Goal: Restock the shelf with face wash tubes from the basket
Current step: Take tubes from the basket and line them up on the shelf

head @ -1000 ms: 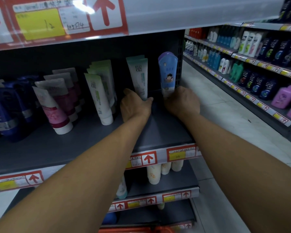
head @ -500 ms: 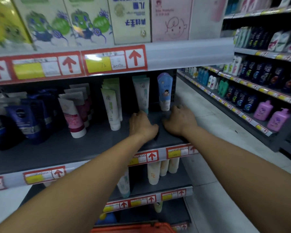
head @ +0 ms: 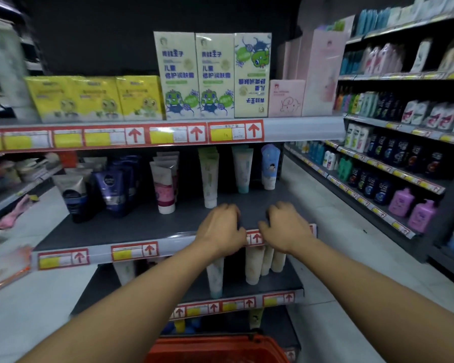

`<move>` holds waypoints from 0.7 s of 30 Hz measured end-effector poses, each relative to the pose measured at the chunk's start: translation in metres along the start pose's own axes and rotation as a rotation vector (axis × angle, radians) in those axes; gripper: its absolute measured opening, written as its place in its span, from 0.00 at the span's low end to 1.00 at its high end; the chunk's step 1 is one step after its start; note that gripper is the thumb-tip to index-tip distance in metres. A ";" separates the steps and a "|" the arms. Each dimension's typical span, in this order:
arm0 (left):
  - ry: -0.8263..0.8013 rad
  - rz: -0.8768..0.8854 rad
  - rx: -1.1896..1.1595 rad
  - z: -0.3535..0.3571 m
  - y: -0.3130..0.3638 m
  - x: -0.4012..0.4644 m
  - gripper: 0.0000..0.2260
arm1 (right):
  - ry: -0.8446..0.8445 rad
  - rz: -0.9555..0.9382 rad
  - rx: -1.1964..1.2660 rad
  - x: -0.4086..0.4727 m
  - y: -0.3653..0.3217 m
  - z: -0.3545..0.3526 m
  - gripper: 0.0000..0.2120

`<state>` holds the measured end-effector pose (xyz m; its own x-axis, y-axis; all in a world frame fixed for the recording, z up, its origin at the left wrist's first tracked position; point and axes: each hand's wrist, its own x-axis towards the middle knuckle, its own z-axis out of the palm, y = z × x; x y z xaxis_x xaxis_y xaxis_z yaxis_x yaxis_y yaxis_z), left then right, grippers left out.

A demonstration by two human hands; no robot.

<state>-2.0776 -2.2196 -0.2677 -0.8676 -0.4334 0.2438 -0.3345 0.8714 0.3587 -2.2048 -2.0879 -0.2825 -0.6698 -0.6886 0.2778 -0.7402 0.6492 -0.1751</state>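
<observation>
Both hands empty at the front edge of the middle shelf [head: 131, 226], above the orange basket [head: 218, 348].

Left hand [head: 220, 227] and right hand [head: 286, 226] side by side over the shelf lip, fingers loosely curled, each grip slack and holding nothing; right hand just over the red arrow price tag [head: 256, 238]. Behind the hands on that shelf, face wash tubes standing cap-down: blue cartoon tube [head: 270, 166] farthest right, pale teal tube [head: 243, 169] just left of it, green-and-white tube [head: 209, 176] next, pink-and-white tubes [head: 164, 184] further left, dark blue tubes [head: 116, 184] beyond. Cream tubes [head: 262, 263] on the shelf below. Boxed goods [head: 194, 74] on the shelf above. Basket contents out of view.
</observation>
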 end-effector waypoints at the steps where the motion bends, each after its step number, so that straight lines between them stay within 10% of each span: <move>1: 0.010 0.006 -0.006 -0.004 -0.004 -0.009 0.12 | 0.010 -0.015 -0.017 -0.006 -0.007 -0.001 0.14; 21: -0.143 -0.212 -0.035 0.014 -0.122 -0.169 0.12 | -0.196 -0.154 -0.008 -0.123 -0.117 0.092 0.16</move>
<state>-1.8952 -2.2496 -0.3655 -0.8235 -0.5665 0.0312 -0.5037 0.7553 0.4194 -2.0415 -2.1092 -0.3825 -0.5488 -0.8284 0.1122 -0.8342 0.5342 -0.1368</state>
